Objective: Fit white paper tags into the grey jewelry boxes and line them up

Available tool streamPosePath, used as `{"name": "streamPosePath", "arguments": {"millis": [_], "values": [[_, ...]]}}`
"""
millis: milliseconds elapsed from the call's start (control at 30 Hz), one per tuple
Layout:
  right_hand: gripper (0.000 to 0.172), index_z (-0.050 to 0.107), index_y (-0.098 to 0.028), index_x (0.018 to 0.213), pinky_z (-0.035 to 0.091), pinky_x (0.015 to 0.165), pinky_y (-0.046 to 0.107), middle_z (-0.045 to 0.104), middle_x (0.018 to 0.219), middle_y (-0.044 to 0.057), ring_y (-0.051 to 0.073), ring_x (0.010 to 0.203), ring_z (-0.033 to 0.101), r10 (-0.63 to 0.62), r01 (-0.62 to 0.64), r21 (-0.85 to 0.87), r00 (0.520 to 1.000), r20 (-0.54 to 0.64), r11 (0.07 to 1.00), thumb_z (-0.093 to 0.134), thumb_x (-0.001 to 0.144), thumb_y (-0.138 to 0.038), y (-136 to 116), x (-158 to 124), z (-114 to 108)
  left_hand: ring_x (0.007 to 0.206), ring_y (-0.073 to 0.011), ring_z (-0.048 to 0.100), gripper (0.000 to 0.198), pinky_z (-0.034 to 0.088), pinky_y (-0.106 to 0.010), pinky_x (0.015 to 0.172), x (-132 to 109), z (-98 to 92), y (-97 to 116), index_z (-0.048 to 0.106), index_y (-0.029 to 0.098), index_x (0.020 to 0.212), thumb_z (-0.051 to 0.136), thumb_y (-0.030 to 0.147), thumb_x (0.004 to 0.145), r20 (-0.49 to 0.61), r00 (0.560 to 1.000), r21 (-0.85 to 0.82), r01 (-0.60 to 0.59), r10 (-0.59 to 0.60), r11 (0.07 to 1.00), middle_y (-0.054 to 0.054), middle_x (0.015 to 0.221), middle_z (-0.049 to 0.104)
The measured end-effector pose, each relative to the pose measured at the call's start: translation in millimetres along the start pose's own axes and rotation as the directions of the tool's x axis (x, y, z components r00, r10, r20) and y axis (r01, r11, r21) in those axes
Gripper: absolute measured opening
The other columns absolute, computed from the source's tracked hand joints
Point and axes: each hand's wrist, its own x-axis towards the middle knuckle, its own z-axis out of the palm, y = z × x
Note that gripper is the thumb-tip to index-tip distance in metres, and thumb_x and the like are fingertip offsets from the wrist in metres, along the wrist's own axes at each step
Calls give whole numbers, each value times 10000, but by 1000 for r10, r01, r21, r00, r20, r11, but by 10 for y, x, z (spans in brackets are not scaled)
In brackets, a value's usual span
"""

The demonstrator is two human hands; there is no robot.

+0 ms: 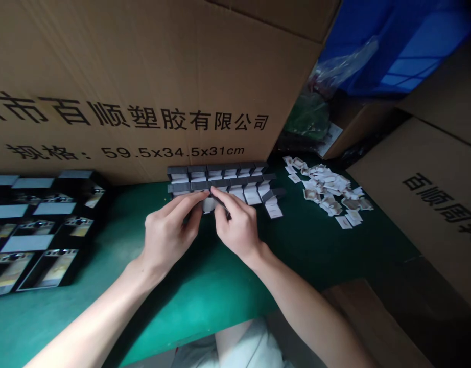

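Both my hands are close together at the middle of the green work mat (205,291). My left hand (168,235) and my right hand (235,225) pinch a small dark grey box with a white insert (209,204) between their fingers. Most of that box is hidden by my fingers. Just beyond my fingertips stand two rows of similar open grey boxes with white inserts (216,179). To the right lies a loose heap of small white cards (327,191).
A large cardboard carton with printed Chinese text (143,87) stands along the far side of the mat. Black trays holding small packaged items (40,225) lie at the left. More cartons (423,204) and a blue crate (392,46) stand at the right.
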Motion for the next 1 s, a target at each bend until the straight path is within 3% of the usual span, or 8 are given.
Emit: {"name": "streamPosePath", "arguments": {"millis": [167, 567, 800, 1000], "values": [[374, 735, -185, 1258, 658, 953, 264, 811, 1144, 78, 183, 1037, 794, -45, 45, -23, 999, -25, 999, 473, 1001, -111, -10, -4, -7, 906, -181, 808, 245, 606, -230, 771, -14, 0, 10, 742, 247, 1084, 579, 114, 957, -24, 1000, 8, 11, -11, 1000, -18, 1051, 836], [380, 727, -220, 1265, 660, 952, 273, 808, 1156, 61, 180, 1046, 789, -5, 8, 47, 998, -61, 999, 488, 989, -117, -61, 5, -23, 941, -178, 806, 337, 606, -204, 777, -28, 5, 35, 753, 252, 1127, 651, 30, 894, -138, 990, -20, -45, 41, 999, -8, 1084, 832], [396, 702, -226, 1267, 633, 996, 292, 792, 1191, 51, 181, 1097, 763, 45, -44, 85, 999, -17, 995, 497, 952, -103, -66, 24, -28, 1010, -175, 792, 295, 597, -199, 867, -20, 27, 17, 731, 207, 1159, 644, 54, 923, -76, 997, -30, -14, 11, 999, -37, 1136, 820], [416, 690, -228, 1275, 622, 1013, 282, 784, 1202, 43, 170, 1114, 753, 33, -29, 81, 998, -46, 996, 477, 954, -70, -27, 13, -3, 1068, -178, 777, 354, 593, -213, 924, -21, 54, 34, 718, 219, 1217, 620, 48, 923, -42, 999, -48, 0, -2, 999, -35, 1217, 797]]}}
